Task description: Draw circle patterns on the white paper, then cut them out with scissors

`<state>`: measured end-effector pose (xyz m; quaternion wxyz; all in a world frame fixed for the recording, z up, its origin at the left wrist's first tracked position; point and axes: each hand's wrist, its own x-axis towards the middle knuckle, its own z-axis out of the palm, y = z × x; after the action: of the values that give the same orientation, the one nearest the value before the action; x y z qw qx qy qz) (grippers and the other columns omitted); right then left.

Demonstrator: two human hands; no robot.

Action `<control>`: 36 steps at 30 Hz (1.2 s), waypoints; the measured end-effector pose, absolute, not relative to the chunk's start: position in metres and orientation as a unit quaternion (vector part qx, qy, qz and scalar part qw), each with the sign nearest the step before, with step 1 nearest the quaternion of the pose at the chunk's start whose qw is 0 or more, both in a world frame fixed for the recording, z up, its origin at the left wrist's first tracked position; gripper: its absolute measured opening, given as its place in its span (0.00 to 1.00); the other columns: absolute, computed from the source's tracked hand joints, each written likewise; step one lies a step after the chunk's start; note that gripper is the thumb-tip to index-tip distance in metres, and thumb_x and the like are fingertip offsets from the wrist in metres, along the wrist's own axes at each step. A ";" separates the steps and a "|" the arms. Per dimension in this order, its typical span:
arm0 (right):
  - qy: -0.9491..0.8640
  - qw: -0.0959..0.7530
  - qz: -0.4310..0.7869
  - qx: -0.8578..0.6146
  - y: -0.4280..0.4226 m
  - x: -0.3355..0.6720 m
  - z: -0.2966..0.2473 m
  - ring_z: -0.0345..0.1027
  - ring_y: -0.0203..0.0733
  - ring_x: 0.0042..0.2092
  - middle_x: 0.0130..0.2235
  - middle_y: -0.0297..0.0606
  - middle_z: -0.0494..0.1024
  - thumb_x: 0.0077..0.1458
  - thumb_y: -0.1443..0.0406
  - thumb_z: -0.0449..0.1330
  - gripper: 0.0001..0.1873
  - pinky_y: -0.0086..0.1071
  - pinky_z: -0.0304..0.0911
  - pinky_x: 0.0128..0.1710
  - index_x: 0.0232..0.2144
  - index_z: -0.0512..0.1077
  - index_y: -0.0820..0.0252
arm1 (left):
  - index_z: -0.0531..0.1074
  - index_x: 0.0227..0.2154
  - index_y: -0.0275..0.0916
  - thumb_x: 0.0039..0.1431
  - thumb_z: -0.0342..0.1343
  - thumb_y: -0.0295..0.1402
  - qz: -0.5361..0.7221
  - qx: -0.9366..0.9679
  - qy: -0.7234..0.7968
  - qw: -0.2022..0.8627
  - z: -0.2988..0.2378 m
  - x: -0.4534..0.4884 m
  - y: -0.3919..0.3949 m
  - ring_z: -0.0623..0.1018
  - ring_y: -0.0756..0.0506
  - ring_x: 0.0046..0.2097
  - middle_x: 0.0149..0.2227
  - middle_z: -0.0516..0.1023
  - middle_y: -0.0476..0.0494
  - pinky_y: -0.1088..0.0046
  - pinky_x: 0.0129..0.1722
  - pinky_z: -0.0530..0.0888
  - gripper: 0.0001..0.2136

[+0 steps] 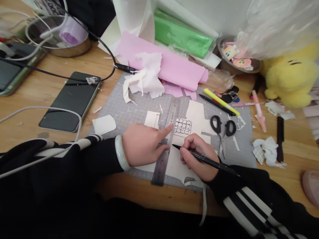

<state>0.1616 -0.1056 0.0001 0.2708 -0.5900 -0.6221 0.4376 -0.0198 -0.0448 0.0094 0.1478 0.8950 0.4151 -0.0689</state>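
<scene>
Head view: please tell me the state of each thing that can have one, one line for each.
Left hand, index finger on the ruler.
Ruler, lying over the white paper.
Right hand, closed around the black pen.
Black pen, uncapped, tip toward the paper.
White paper, cut, partly drawn on.
Scissors, lying down, handles apart.
Nearer phone, screen dark.
Pink sheet, folded.
Left bowl, holding a purple cup.
</scene>
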 end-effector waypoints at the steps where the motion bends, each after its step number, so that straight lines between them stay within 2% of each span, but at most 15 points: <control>1: -0.621 0.268 0.438 -0.592 -0.105 0.161 0.000 0.56 0.29 0.18 0.18 0.26 0.66 0.50 0.67 0.53 0.06 0.24 0.53 0.18 0.25 0.56 0.57 | 0.55 0.58 0.45 0.55 0.46 0.46 -0.068 0.895 0.416 0.148 0.010 -0.020 -0.045 0.77 0.38 0.31 0.30 0.79 0.42 0.71 0.24 0.62 0.27; 7: -0.619 0.272 0.432 -0.597 -0.105 0.160 -0.002 0.57 0.29 0.18 0.18 0.26 0.66 0.50 0.67 0.54 0.07 0.24 0.53 0.18 0.26 0.55 0.56 | 0.55 0.58 0.45 0.56 0.46 0.45 -0.072 0.892 0.423 0.145 0.009 -0.019 -0.047 0.77 0.39 0.31 0.29 0.79 0.43 0.71 0.25 0.63 0.27; 15: -0.622 0.262 0.435 -0.596 -0.105 0.161 -0.002 0.56 0.29 0.17 0.18 0.25 0.65 0.50 0.66 0.54 0.08 0.24 0.53 0.19 0.26 0.56 0.56 | 0.54 0.58 0.43 0.58 0.43 0.41 -0.073 0.903 0.408 0.115 0.011 -0.019 -0.048 0.78 0.40 0.30 0.30 0.80 0.45 0.72 0.22 0.60 0.25; 23: -0.624 0.273 0.427 -0.595 -0.107 0.161 -0.003 0.58 0.30 0.19 0.20 0.28 0.67 0.50 0.64 0.54 0.09 0.25 0.55 0.19 0.24 0.56 0.56 | 0.54 0.58 0.44 0.59 0.42 0.42 -0.075 0.900 0.413 0.113 0.013 -0.019 -0.049 0.78 0.40 0.30 0.30 0.79 0.46 0.71 0.20 0.59 0.24; 29: -0.662 0.268 0.422 -0.558 -0.111 0.162 -0.001 0.61 0.31 0.22 0.23 0.31 0.69 0.49 0.66 0.54 0.09 0.24 0.56 0.21 0.24 0.55 0.57 | 0.54 0.58 0.45 0.58 0.42 0.42 -0.077 0.896 0.419 0.124 0.013 -0.018 -0.049 0.78 0.41 0.30 0.30 0.79 0.46 0.73 0.22 0.59 0.24; 36: -0.694 0.242 0.452 -0.506 -0.115 0.162 0.002 0.57 0.27 0.18 0.20 0.28 0.68 0.48 0.68 0.55 0.09 0.22 0.52 0.18 0.23 0.55 0.57 | 0.54 0.58 0.44 0.58 0.43 0.41 -0.074 0.897 0.418 0.123 0.013 -0.019 -0.049 0.78 0.41 0.30 0.30 0.80 0.46 0.73 0.21 0.58 0.24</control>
<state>0.1623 -0.1155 0.0019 0.2422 -0.5058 -0.6938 0.4517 -0.0189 -0.0488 0.0132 0.1228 0.8971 0.4178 -0.0745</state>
